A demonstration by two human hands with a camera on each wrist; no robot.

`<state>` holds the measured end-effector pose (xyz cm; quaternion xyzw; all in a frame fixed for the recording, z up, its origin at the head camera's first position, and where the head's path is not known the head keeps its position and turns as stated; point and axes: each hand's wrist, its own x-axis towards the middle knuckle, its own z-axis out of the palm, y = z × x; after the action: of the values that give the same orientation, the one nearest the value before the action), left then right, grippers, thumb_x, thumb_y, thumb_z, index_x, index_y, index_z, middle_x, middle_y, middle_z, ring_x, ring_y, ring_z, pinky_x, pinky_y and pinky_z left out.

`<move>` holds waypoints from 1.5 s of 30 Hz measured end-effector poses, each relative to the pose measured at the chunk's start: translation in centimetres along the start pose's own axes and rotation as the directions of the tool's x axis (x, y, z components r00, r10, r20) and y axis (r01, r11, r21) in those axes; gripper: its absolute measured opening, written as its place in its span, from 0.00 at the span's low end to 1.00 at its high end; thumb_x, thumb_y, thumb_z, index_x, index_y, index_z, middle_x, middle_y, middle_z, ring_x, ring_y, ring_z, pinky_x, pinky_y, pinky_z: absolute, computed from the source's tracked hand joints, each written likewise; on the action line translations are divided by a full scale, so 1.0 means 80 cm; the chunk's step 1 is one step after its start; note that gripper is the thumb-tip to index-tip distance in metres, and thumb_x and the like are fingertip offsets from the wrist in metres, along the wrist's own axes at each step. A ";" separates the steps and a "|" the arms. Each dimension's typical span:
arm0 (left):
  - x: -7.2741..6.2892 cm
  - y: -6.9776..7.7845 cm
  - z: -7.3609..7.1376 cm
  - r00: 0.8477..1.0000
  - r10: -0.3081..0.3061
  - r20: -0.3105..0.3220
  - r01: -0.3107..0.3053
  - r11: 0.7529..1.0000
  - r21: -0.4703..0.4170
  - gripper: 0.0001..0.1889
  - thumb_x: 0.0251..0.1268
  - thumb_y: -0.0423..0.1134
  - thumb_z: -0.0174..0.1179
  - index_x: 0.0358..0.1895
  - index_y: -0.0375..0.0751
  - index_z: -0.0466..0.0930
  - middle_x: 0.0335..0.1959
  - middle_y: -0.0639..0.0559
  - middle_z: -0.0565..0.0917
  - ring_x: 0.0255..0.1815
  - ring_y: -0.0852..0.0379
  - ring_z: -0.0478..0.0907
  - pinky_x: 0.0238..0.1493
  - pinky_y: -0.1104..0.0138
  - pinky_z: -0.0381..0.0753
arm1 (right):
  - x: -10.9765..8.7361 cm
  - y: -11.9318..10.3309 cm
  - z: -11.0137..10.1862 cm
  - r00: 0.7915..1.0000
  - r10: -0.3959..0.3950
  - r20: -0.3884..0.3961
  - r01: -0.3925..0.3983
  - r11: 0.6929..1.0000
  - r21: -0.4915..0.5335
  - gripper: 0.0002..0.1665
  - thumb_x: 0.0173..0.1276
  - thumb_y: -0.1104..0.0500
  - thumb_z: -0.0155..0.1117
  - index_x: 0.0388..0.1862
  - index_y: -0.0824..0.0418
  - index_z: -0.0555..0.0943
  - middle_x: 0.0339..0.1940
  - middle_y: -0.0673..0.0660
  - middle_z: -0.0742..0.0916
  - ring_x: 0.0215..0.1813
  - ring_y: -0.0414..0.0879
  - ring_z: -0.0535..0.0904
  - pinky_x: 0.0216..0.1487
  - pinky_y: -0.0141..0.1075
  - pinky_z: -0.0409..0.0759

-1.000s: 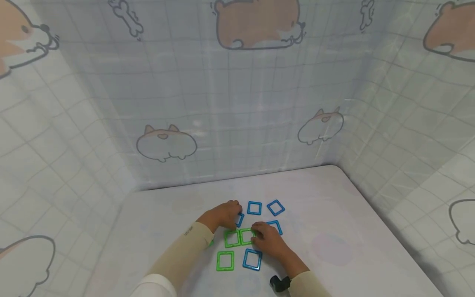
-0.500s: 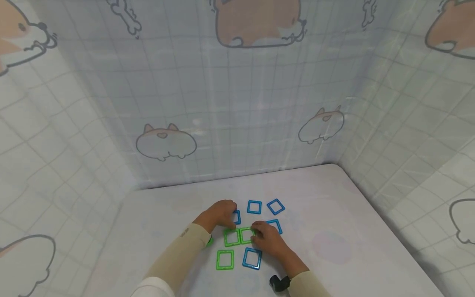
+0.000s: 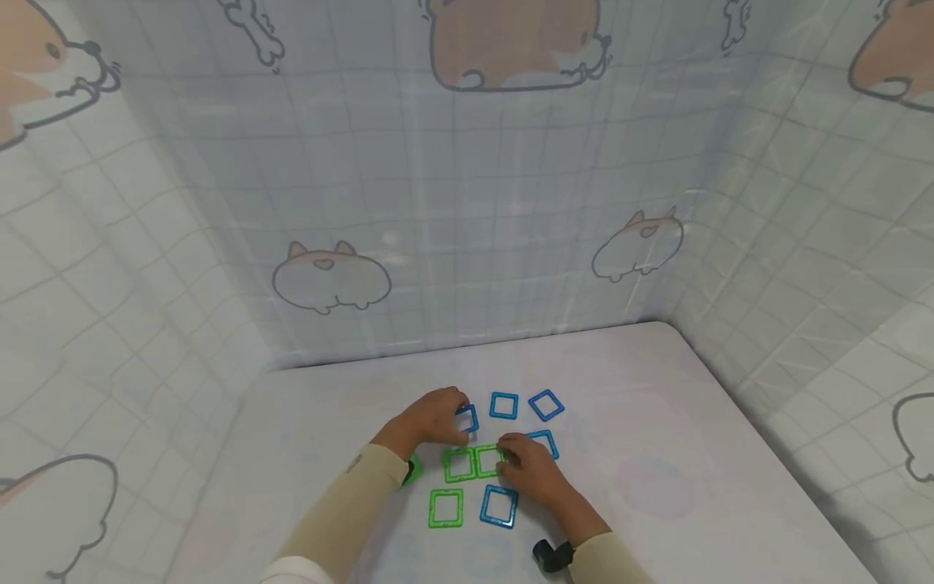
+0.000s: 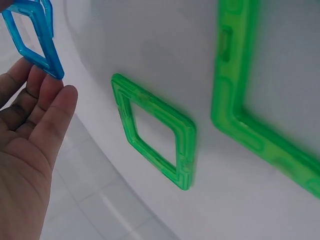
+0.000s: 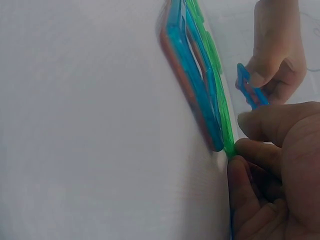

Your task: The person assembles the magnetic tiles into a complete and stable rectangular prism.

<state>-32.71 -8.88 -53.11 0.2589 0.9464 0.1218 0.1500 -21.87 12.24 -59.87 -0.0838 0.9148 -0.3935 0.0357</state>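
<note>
My left hand (image 3: 438, 415) holds a blue square magnetic tile (image 3: 476, 418) between thumb and fingers; in the left wrist view, this blue tile (image 4: 47, 45) is tilted at the fingertips. Two green square tiles lie edge to edge in the middle of the table: a left green tile (image 3: 461, 479) and a right green tile (image 3: 487, 474). At the right one's outer edge, my right hand (image 3: 536, 469) pinches the frame with curled fingers. The right wrist view shows the right hand's fingertips (image 5: 242, 146) at the end of a green strip (image 5: 220, 85), seen edge-on.
Nearer me lie a single green tile (image 3: 446, 525) and a blue tile (image 3: 497, 523). Two blue tiles lie behind, one square-on (image 3: 504, 417) and one turned (image 3: 547, 392). Another blue tile (image 3: 552, 444) is partly behind my right hand. A green tile (image 3: 417, 469) shows beside my left sleeve.
My left hand has moved slightly back and away from the green pair with the blue tile, which has turned in its grip. My right hand stays at the right green tile.
</note>
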 end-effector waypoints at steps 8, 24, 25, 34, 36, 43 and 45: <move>-0.014 -0.004 0.005 0.998 0.022 -0.055 -0.025 0.999 -0.041 0.35 0.47 0.56 0.70 0.60 0.44 0.78 0.51 0.55 0.81 0.49 0.58 0.76 0.61 0.57 0.80 | -0.001 0.001 0.003 1.000 -0.009 0.003 0.009 1.000 -0.005 0.21 0.72 0.55 0.63 0.61 0.57 0.81 0.64 0.51 0.81 0.65 0.50 0.76 0.66 0.49 0.77; -0.061 -0.012 0.021 0.982 -0.055 -0.179 0.004 0.962 -0.272 0.31 0.53 0.54 0.68 0.61 0.46 0.77 0.46 0.55 0.81 0.46 0.55 0.75 0.48 0.58 0.82 | -0.005 0.002 0.005 1.000 0.008 -0.017 -0.009 1.000 -0.029 0.23 0.71 0.54 0.61 0.62 0.59 0.80 0.65 0.54 0.80 0.69 0.54 0.74 0.67 0.52 0.76; -0.062 -0.014 0.024 0.981 -0.056 -0.183 0.003 0.960 -0.281 0.31 0.53 0.53 0.68 0.61 0.46 0.77 0.46 0.55 0.81 0.46 0.56 0.75 0.48 0.58 0.82 | -0.005 0.001 0.005 1.000 0.011 -0.017 -0.012 0.999 -0.030 0.23 0.71 0.53 0.61 0.62 0.59 0.80 0.65 0.54 0.80 0.69 0.54 0.74 0.67 0.52 0.76; -0.075 -0.020 0.028 0.975 -0.068 -0.213 -0.006 0.944 -0.329 0.31 0.54 0.50 0.68 0.62 0.43 0.75 0.48 0.53 0.81 0.48 0.53 0.76 0.53 0.55 0.82 | -0.003 0.002 0.008 1.000 0.020 -0.022 -0.021 0.999 -0.029 0.24 0.70 0.53 0.63 0.62 0.59 0.81 0.66 0.53 0.80 0.69 0.54 0.74 0.67 0.52 0.76; -0.078 -0.020 0.028 0.972 -0.068 -0.225 -0.008 0.946 -0.323 0.32 0.53 0.50 0.68 0.62 0.42 0.75 0.49 0.53 0.81 0.48 0.53 0.77 0.54 0.55 0.82 | -0.002 0.002 0.008 1.000 0.020 -0.020 -0.021 0.999 -0.038 0.24 0.70 0.53 0.63 0.62 0.58 0.81 0.66 0.53 0.80 0.69 0.54 0.74 0.67 0.52 0.75; -0.088 -0.023 0.028 0.955 -0.091 -0.282 0.001 0.953 -0.303 0.34 0.50 0.50 0.68 0.63 0.41 0.74 0.50 0.51 0.82 0.48 0.53 0.77 0.53 0.56 0.83 | 0.000 -0.002 0.007 1.000 0.001 -0.027 -0.002 0.999 -0.037 0.24 0.69 0.54 0.65 0.63 0.60 0.80 0.66 0.54 0.81 0.69 0.54 0.73 0.67 0.52 0.76; -0.091 -0.024 0.029 0.954 -0.104 -0.283 0.012 0.951 -0.309 0.35 0.49 0.50 0.67 0.62 0.41 0.74 0.50 0.52 0.82 0.48 0.54 0.77 0.52 0.55 0.83 | 0.000 -0.002 0.007 1.000 0.002 -0.027 -0.003 0.999 -0.039 0.25 0.70 0.54 0.65 0.63 0.60 0.80 0.66 0.54 0.80 0.70 0.54 0.73 0.67 0.51 0.75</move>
<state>-26.82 -13.93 -54.28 0.1836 0.9353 0.2986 0.0483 -21.76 11.70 -60.14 -0.0781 0.9229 -0.3765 0.0219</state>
